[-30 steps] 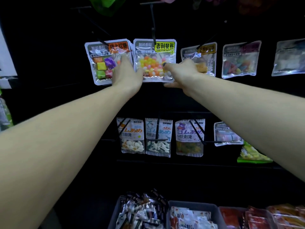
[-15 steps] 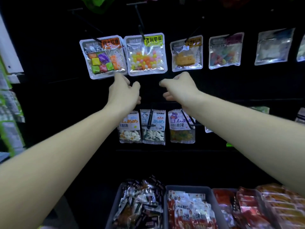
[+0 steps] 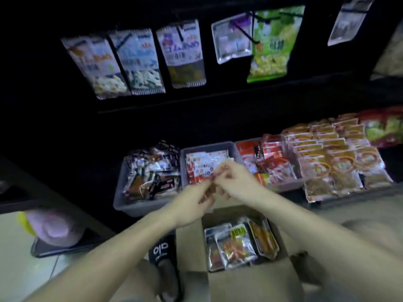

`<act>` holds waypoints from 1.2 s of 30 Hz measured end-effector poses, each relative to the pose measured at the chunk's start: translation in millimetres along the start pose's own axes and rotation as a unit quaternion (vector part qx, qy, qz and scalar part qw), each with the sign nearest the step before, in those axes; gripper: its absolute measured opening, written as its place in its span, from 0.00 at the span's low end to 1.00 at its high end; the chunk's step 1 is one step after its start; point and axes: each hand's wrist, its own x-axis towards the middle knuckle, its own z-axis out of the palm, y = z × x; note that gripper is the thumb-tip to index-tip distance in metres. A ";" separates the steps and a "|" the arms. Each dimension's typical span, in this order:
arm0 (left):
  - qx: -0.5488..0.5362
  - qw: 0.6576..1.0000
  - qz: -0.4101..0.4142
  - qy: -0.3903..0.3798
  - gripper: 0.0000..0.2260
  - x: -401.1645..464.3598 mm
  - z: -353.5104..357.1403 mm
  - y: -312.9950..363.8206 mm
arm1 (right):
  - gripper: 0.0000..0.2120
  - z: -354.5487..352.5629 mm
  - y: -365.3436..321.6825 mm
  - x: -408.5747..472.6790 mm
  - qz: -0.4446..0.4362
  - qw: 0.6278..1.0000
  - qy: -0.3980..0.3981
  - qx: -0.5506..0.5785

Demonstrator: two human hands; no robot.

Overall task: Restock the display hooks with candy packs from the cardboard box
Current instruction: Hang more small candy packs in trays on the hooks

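Observation:
The open cardboard box (image 3: 189, 243) stands on the floor below me, with several shiny candy packs (image 3: 236, 245) lying inside. My left hand (image 3: 195, 200) and my right hand (image 3: 236, 182) meet just above the box's far edge, fingertips touching, fingers curled. I see no pack in either hand, though both are blurred. Above, candy packs (image 3: 139, 62) hang in a row from black display hooks (image 3: 244, 32) on the dark wall; a green bag (image 3: 270, 46) hangs to the right.
Grey bins (image 3: 122, 201) of wrapped snacks sit on the low shelf behind the box, one with red-white packs (image 3: 201, 164). Stacks of orange packs (image 3: 335, 162) fill the right. A black slipper (image 3: 163, 251) is left of the box, a pink object (image 3: 54, 227) farther left.
My view has dropped from the upper hook row to the box on the floor. Both hands have come down from the hanging packs and now meet above the box.

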 end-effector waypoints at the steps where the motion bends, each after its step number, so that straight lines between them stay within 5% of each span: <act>1: 0.014 0.999 -0.017 -0.031 0.08 1.9 20.0 -11.2 | 0.04 5.6 29.4 -3.1 0.029 0.999 -0.015 -0.028; 8: 0.125 0.978 -0.069 -0.153 0.13 -3.7 110.6 -58.8 | 0.17 31.1 168.4 -12.2 0.160 0.963 -0.110 -0.188; 14: 0.302 0.929 -0.026 -0.210 0.24 -0.8 136.3 -77.6 | 0.33 42.6 220.3 -2.1 0.107 0.909 -0.215 -0.340; 20: 0.325 0.908 -0.010 -0.265 0.25 -3.7 141.8 -83.0 | 0.43 63.6 243.2 12.5 -0.031 0.810 -0.261 -0.524; 25: 0.323 0.899 -0.019 -0.294 0.26 0.9 142.2 -80.1 | 0.46 77.7 251.4 13.0 -0.044 0.746 -0.267 -0.609; 32: 0.266 0.922 -0.050 -0.277 0.36 5.7 145.6 -80.2 | 0.34 72.9 233.0 3.8 -0.043 0.804 -0.212 -0.554; 36: 0.123 0.958 -0.116 -0.232 0.52 5.5 155.0 -89.2 | 0.25 67.1 222.3 -10.3 0.030 0.918 -0.171 -0.357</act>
